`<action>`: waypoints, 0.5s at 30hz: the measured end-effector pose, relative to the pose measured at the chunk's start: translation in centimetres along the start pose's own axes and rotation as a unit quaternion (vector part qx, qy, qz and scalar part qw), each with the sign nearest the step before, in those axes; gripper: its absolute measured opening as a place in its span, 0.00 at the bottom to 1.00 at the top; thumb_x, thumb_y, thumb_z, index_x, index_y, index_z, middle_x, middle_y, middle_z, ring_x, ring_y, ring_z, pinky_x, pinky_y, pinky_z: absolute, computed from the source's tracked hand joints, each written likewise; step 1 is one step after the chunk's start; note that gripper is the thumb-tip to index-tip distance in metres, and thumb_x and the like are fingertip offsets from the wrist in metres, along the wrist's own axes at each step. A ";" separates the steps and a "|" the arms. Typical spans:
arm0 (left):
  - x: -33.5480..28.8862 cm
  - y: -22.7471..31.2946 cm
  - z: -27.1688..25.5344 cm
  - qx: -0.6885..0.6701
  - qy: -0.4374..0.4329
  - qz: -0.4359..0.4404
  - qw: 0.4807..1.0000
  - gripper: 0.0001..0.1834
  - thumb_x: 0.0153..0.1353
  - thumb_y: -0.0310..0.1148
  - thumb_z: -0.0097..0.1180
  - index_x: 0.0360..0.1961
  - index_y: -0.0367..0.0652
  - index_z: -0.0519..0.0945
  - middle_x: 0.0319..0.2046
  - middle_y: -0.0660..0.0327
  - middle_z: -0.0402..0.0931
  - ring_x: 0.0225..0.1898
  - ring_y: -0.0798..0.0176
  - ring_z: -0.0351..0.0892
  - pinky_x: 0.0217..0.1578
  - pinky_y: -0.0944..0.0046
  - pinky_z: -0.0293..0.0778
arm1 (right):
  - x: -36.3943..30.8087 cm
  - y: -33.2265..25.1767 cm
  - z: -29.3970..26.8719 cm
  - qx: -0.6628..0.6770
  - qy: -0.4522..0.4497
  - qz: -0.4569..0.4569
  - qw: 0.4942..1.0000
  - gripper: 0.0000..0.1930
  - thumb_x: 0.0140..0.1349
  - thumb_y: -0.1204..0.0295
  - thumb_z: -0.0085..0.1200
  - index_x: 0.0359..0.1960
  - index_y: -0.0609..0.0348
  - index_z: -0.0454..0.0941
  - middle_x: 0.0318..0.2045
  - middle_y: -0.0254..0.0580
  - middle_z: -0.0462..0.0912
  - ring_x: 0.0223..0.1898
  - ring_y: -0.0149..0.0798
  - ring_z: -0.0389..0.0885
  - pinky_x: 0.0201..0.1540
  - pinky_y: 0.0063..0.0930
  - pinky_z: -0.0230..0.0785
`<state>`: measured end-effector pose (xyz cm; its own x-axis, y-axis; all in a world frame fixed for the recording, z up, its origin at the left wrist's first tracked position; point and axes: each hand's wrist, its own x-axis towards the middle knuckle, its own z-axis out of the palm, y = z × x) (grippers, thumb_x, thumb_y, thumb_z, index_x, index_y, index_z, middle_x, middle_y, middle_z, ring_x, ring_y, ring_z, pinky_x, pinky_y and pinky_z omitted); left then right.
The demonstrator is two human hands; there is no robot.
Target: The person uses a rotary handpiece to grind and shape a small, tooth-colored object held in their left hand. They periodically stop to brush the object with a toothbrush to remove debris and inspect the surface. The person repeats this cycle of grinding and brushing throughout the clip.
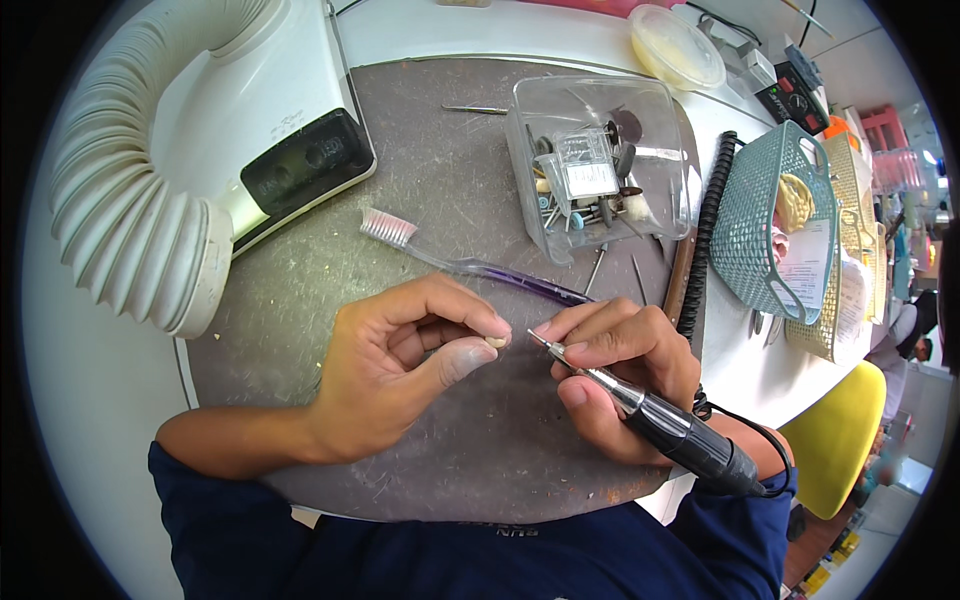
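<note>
Small cream piece [494, 342] sits pinched tight between my left hand's [400, 375] thumb and forefinger over the mat's [300, 290] near edge, so my right hand [620, 365], closed pen-style around the rotary handpiece [650, 410], can steady its tip against it.

Bright even light, soft shadows, sharp centre, heavy fisheye bend w/ black corners.

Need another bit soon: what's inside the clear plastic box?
The clear plastic box holds loose burs and polishing points, plus a small clear case lying on top; whatever is beneath that case is covered.
</note>
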<state>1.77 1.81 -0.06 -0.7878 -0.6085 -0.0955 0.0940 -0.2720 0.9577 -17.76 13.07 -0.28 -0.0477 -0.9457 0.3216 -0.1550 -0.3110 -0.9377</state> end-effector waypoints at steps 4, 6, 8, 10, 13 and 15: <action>-0.1 0.1 -0.1 -0.002 0.003 -0.008 1.000 0.07 0.61 0.16 0.56 0.41 0.33 0.77 0.40 0.53 0.75 0.44 0.64 0.79 0.48 0.65 0.75 | 0.0 0.0 0.0 -0.007 -0.006 -0.008 1.000 0.12 0.58 0.79 0.60 0.42 0.64 0.70 0.31 0.47 0.77 0.42 0.47 0.82 0.47 0.37 0.75; -0.1 0.2 -0.1 0.001 0.001 -0.001 1.000 0.07 0.61 0.16 0.55 0.41 0.33 0.77 0.40 0.53 0.75 0.43 0.64 0.79 0.48 0.65 0.75 | 0.1 0.0 -0.1 -0.024 -0.006 -0.015 1.000 0.12 0.58 0.79 0.60 0.41 0.65 0.70 0.30 0.48 0.77 0.42 0.48 0.83 0.47 0.38 0.76; -0.1 0.1 -0.1 0.004 0.000 0.003 1.000 0.07 0.61 0.16 0.55 0.41 0.33 0.77 0.40 0.53 0.75 0.44 0.63 0.79 0.48 0.65 0.75 | 0.1 0.0 -0.1 -0.030 -0.003 -0.025 0.999 0.13 0.57 0.79 0.61 0.40 0.65 0.70 0.30 0.48 0.77 0.41 0.48 0.83 0.46 0.38 0.76; -0.1 -0.1 -0.2 0.006 -0.003 0.004 1.000 0.08 0.62 0.16 0.55 0.42 0.34 0.77 0.41 0.53 0.75 0.44 0.63 0.79 0.48 0.65 0.76 | 0.1 0.1 0.0 -0.027 0.005 -0.037 0.999 0.13 0.56 0.79 0.61 0.40 0.66 0.71 0.30 0.49 0.77 0.40 0.49 0.83 0.46 0.39 0.77; 0.0 0.0 0.0 -0.039 0.000 -0.007 0.999 0.09 0.62 0.16 0.54 0.43 0.34 0.76 0.43 0.52 0.76 0.47 0.62 0.79 0.49 0.63 0.77 | 0.4 0.2 -0.3 -0.040 0.009 -0.060 0.997 0.14 0.55 0.79 0.62 0.39 0.67 0.70 0.29 0.49 0.77 0.41 0.50 0.84 0.45 0.39 0.79; 0.4 0.1 0.1 -0.039 0.001 -0.016 0.999 0.09 0.62 0.16 0.54 0.43 0.34 0.76 0.44 0.52 0.76 0.48 0.62 0.79 0.50 0.62 0.77 | 0.5 0.2 -0.3 -0.056 0.013 -0.069 0.996 0.14 0.54 0.79 0.63 0.39 0.67 0.70 0.29 0.49 0.77 0.42 0.51 0.84 0.43 0.39 0.79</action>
<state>1.38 1.63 0.04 -0.7903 -0.5998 -0.1252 0.1163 -0.3476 0.9304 -18.07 12.56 -0.25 -0.0434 -0.8913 0.4513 -0.2717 -0.4242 -0.8638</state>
